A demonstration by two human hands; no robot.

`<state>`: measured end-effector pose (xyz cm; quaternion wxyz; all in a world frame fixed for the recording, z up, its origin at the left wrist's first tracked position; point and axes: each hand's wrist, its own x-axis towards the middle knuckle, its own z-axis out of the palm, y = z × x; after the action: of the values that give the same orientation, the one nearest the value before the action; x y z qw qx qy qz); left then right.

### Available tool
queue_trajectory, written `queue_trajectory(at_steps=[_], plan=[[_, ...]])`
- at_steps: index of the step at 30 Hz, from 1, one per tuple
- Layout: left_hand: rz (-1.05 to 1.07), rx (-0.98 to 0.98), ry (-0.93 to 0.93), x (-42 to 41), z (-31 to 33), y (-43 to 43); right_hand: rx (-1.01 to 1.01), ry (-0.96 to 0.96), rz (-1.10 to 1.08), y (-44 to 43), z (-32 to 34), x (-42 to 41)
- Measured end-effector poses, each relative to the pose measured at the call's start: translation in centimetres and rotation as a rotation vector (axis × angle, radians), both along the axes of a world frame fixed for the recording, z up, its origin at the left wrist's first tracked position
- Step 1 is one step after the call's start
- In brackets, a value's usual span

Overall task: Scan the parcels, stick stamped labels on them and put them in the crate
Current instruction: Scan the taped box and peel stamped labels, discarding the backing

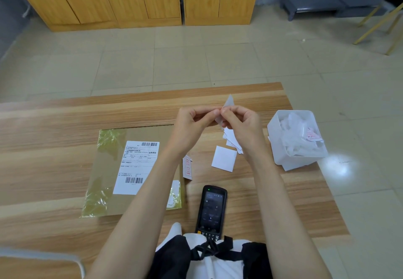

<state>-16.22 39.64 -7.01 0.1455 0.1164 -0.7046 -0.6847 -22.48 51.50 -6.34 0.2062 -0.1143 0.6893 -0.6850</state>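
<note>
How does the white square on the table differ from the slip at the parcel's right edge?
The white square shows a blank face; the slip bears red stamped characters. The square looks broad and lies wholly on the table; the slip looks narrow and seems to overlap the edge of the parcel. Both are white paper, lying loose.

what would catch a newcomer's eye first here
The left hand and right hand meet above the wooden table, pinching a small white slip between them. Below-left lies a flat cardboard parcel with a white shipping label; a black handheld scanner lies nearest the person, and a white tub of crumpled paper stands at the right.
</note>
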Motion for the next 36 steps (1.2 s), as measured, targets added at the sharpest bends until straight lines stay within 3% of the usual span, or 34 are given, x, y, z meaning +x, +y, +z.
queue_trajectory(at_steps=[10, 19, 25, 36], plan=[[0.036, 0.081, -0.02, -0.1, 0.1, -0.2, 0.006, 0.095, 0.045, -0.2, -0.1, 0.2], [0.209, -0.178, 0.001, 0.0, -0.1, -0.3, 0.105, 0.128, -0.009, -0.1, -0.6, 0.0], [0.395, -0.202, -0.038, -0.4, -0.9, -0.1, 0.13, 0.008, -0.187, 2.5, -2.5, -1.5], [0.351, -0.164, -0.242, -6.2, -4.1, 5.8, 0.022, -0.245, -0.753, 12.4, -7.8, -6.7]])
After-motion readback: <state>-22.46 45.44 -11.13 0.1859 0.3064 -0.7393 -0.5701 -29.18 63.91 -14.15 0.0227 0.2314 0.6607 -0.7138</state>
